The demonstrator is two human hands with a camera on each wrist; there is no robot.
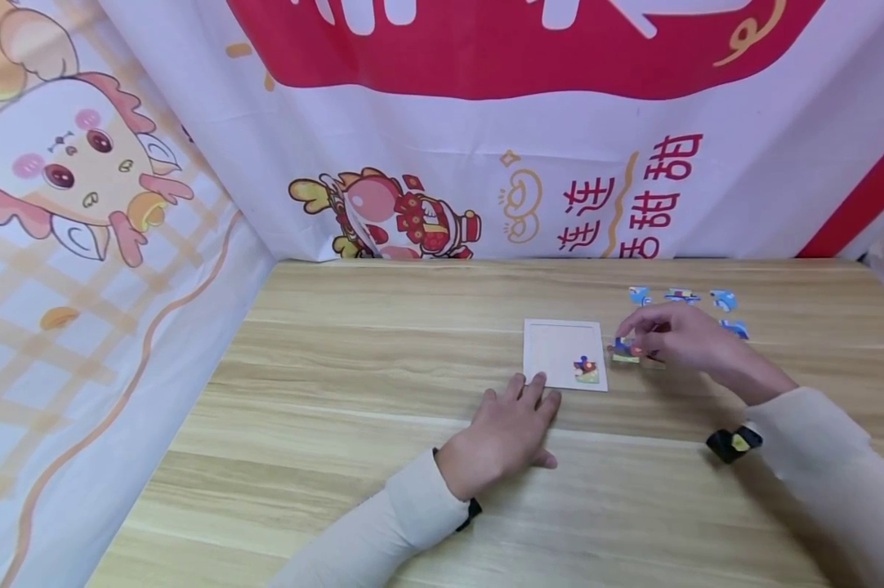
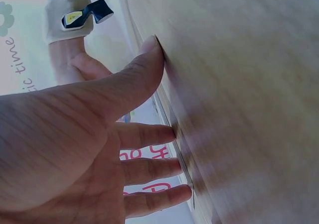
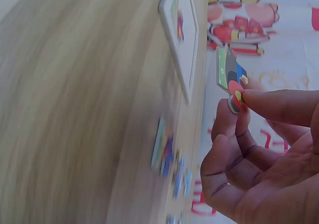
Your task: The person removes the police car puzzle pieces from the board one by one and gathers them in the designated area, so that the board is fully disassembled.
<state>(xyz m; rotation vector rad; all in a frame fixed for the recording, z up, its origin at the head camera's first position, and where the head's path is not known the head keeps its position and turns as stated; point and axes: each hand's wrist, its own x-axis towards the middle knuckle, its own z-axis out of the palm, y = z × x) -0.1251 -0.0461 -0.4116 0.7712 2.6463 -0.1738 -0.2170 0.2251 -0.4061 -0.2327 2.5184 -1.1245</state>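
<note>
My right hand (image 1: 673, 335) pinches a colourful puzzle piece (image 3: 232, 79) between thumb and fingers, lifted over the table just right of the frame. The white square puzzle frame (image 1: 552, 353) lies flat, and one puzzle piece (image 1: 585, 369) sits in its near right corner. My left hand (image 1: 506, 429) is spread with straight fingers, its fingertips at the frame's near edge. In the left wrist view the thumb (image 2: 144, 69) and fingers reach down to the wood.
Several loose blue puzzle pieces (image 1: 723, 300) lie beyond and right of my right hand. Another loose piece (image 3: 162, 147) shows below it in the right wrist view. A printed cloth (image 1: 442, 163) hangs along the wooden table's (image 1: 354, 343) back edge.
</note>
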